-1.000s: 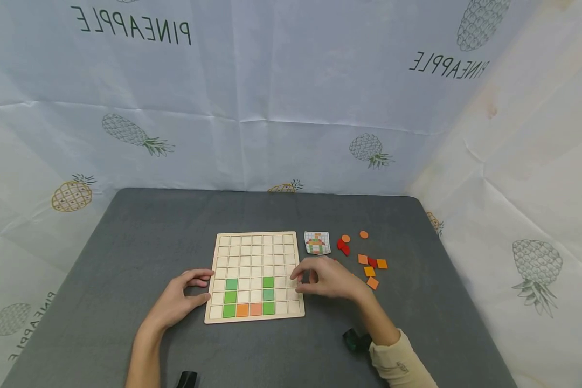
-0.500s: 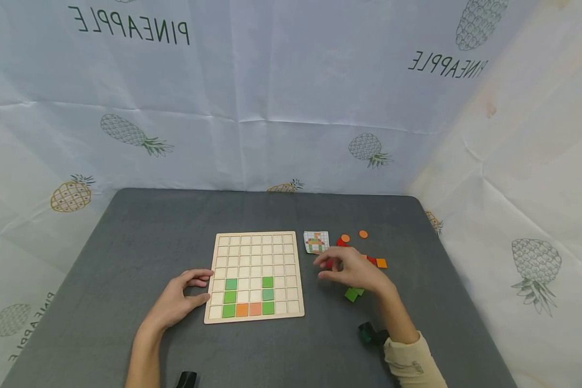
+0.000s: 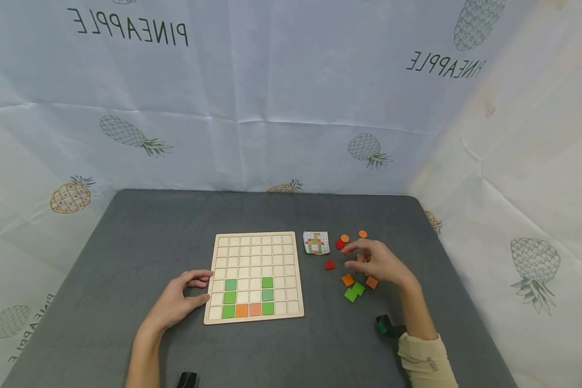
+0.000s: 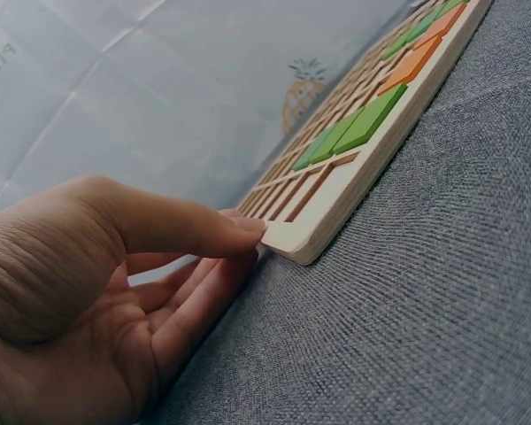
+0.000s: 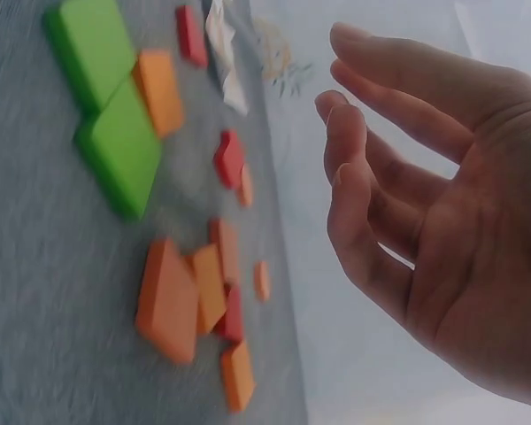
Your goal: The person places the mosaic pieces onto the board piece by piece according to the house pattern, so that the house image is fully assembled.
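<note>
A wooden grid board [image 3: 252,252] lies on the table with green squares [image 3: 229,297] in two columns. An orange square [image 3: 242,310] and a salmon one [image 3: 255,309] fill the row between them. My left hand [image 3: 177,295] rests against the board's left edge; in the left wrist view its thumb [image 4: 234,232] touches the near corner. To the right, my right hand [image 3: 380,262] hovers over loose tiles, fingers bent loosely and nothing between them. Under and around it lie two green squares [image 5: 124,159], orange squares [image 5: 168,305] and red pieces [image 5: 229,159], some hidden by the hand in the head view.
A small printed pattern card [image 3: 316,243] lies beside the board's upper right corner. Two orange discs [image 3: 362,234] sit toward the back, one by a red piece. A patterned cloth [image 3: 291,97] hangs behind the grey table [image 3: 155,226].
My right hand has moved from the board's right edge rightward over the loose tiles, uncovering the green squares, an orange square and a red piece. My left hand stays at the board.
</note>
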`<state>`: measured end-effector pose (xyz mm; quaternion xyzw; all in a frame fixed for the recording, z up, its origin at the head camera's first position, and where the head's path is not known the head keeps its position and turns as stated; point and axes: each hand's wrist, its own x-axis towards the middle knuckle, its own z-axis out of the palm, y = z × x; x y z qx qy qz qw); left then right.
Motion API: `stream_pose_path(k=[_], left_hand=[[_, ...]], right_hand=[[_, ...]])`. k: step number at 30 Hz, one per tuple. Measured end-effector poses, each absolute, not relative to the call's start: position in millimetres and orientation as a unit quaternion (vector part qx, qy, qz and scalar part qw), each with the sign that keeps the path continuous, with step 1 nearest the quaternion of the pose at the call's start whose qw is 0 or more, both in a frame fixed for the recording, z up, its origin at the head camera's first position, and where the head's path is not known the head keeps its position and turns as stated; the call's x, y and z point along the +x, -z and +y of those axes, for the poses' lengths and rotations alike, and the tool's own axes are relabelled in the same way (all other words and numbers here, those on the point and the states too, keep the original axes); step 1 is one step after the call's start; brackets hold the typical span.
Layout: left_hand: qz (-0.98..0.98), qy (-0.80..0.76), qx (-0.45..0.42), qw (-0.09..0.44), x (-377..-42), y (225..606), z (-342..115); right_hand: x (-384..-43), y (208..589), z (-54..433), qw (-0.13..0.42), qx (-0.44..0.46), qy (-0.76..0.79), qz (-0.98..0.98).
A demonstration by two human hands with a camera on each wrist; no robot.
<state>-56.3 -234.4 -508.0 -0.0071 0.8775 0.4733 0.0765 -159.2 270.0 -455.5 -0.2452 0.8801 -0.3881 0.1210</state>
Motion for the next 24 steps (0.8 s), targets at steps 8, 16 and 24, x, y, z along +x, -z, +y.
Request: stream_pose_path(k=[8,16,24], left_hand=[[0.877,-0.475,-0.008,0.075,-56.2,507.6,-234.4],[0.874,-0.479,-0.009,0.078,-56.5,507.7,-234.4],[0.876,-0.476,-0.011,0.079,-55.9,507.3,-234.3]], right_hand=[[-170.5,470.2,290.5,0.148,-0.218,0.394,0.881],[-178.6,484.4,308.8,0.144,-0.197,0.378,0.893],[-184.8,487.6,315.7,0.147,-0.195,0.364,0.899]])
